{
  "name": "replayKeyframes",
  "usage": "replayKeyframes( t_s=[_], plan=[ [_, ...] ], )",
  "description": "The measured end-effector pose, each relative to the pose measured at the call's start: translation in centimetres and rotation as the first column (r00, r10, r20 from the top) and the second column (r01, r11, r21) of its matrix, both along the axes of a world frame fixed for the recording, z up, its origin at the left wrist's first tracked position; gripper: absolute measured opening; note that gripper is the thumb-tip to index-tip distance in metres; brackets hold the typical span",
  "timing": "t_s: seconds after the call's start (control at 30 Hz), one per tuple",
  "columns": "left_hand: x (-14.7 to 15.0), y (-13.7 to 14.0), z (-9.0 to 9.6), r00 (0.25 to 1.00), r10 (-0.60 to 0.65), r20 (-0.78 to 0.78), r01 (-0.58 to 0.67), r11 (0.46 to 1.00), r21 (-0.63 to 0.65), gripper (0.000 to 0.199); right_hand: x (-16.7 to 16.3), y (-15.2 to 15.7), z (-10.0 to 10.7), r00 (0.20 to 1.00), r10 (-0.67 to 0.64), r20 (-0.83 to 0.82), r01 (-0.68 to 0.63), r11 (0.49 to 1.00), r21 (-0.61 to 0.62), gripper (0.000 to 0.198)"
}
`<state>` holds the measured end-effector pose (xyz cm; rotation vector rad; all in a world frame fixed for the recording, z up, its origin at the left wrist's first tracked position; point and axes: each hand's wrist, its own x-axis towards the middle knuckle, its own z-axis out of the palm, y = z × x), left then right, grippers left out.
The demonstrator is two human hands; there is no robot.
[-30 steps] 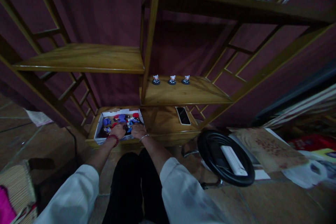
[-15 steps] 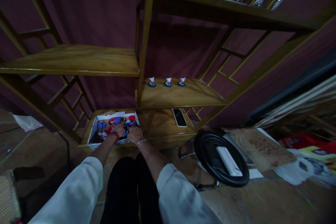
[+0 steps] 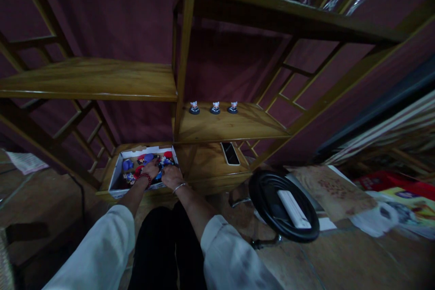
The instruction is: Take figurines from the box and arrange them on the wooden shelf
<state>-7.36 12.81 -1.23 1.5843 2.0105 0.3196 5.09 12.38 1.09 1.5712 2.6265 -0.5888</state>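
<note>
A shallow white cardboard box point(image 3: 116, 176) on the bottom shelf holds several small figurines in red, blue and purple. My left hand point(image 3: 150, 170), with a red bead bracelet, reaches into the box among them, its fingers bent and pointing right. Beside it my right hand point(image 3: 172, 176), wearing a silver bangle, is closed over the box's right front side. Dark blue pieces show between the two hands; whatever the fingertips grip is hidden. A purple-topped figurine point(image 3: 128, 165) sits at the box's left.
Three small white-and-black figurines, the middle one point(image 3: 215, 108) among them, stand in a row on the raised shelf point(image 3: 234, 127). A phone point(image 3: 230, 153) lies on the bottom shelf. To the right is a round black stool point(image 3: 255, 190) bearing a white box point(image 3: 294, 209). Wooden posts frame the shelves.
The view has shifted slightly, so the shelves sit a little further left. Both hands stay together in the box, with only slight finger movement.
</note>
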Motion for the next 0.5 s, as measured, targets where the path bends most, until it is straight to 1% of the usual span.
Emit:
replayKeyframes(
  t_s=[0.1, 0.2, 0.33, 0.43, 0.5],
  plan=[
    [-0.1, -0.1, -0.2, 0.998, 0.054, 0.019, -0.053, 0.998, -0.046, 0.045, -0.1, 0.0, -0.1, 1.0, 0.001, 0.001, -0.001, 1.0, 0.0, 0.03],
    [0.0, -0.3, 0.2, 0.997, 0.078, 0.023, -0.077, 0.995, -0.066, 0.045, -0.1, 0.1, -0.2, 1.0, 0.006, 0.004, -0.006, 1.0, 0.005, 0.031],
    [0.3, -0.5, 0.6, 0.998, 0.061, 0.001, -0.061, 0.996, -0.071, 0.047, 0.0, 0.1, 0.0, 1.0, 0.013, 0.0, -0.013, 1.0, -0.005, 0.032],
    [0.0, -0.3, 0.0, 1.0, 0.031, -0.003, -0.031, 0.998, -0.058, 0.052, 0.0, 0.0, 0.1, 1.0, 0.005, 0.006, -0.005, 1.0, -0.009, 0.032],
    [-0.3, -0.1, -0.7, 0.999, 0.044, 0.022, -0.043, 0.998, -0.037, 0.053, 0.0, -0.1, 0.2, 1.0, 0.001, 0.008, 0.0, 1.0, -0.011, 0.031]
  ],
)
